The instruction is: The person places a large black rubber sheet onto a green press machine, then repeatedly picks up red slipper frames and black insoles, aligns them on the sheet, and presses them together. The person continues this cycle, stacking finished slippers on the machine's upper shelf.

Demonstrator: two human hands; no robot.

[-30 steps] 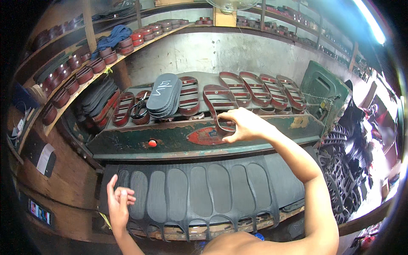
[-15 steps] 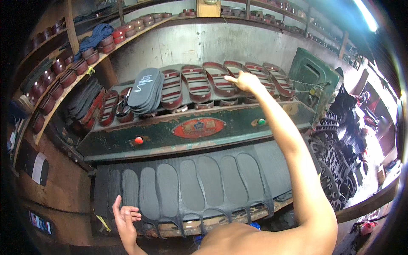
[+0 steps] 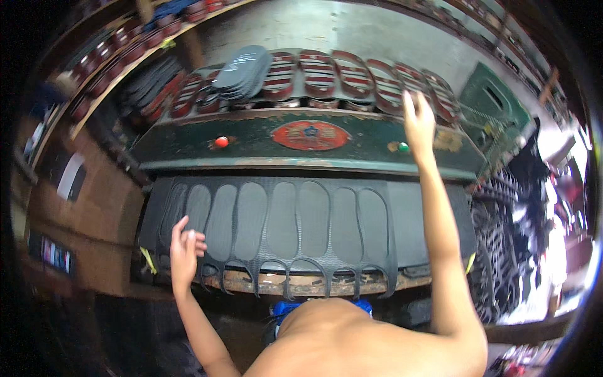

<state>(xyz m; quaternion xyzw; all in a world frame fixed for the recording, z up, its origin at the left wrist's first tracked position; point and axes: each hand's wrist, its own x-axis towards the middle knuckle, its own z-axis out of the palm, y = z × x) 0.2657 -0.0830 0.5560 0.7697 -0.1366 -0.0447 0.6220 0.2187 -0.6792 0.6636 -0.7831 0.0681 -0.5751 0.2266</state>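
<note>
A dark grey rubber sheet [image 3: 389, 276] lies on the bed in front of me, cut through with a row of sole shapes [image 3: 313, 217]. My left hand [image 3: 186, 254] hovers by its left end, fingers parted and holding nothing. My right arm reaches across to the green cutting press [image 3: 370, 139]. There my right hand [image 3: 419, 122] is over the front panel, just above the green button [image 3: 403, 147], fingers stretched out and nothing visible in them. Whether it touches the press cannot be told. Behind its fingertips stand sole-shaped cutting dies [image 3: 353, 76] with red edges.
A stack of grey soles [image 3: 242, 70] lies on top of the press at left. A red button [image 3: 222, 142] sits on the panel. Shelves with small red dies [image 3: 103, 81] run along the left. Cut scraps [image 3: 493, 245] heap up at right.
My right hand has drawn back from above the dies, nearer and to the right, toward the green button. My left hand still hovers by the sheet's left end. The view has tilted down.
</note>
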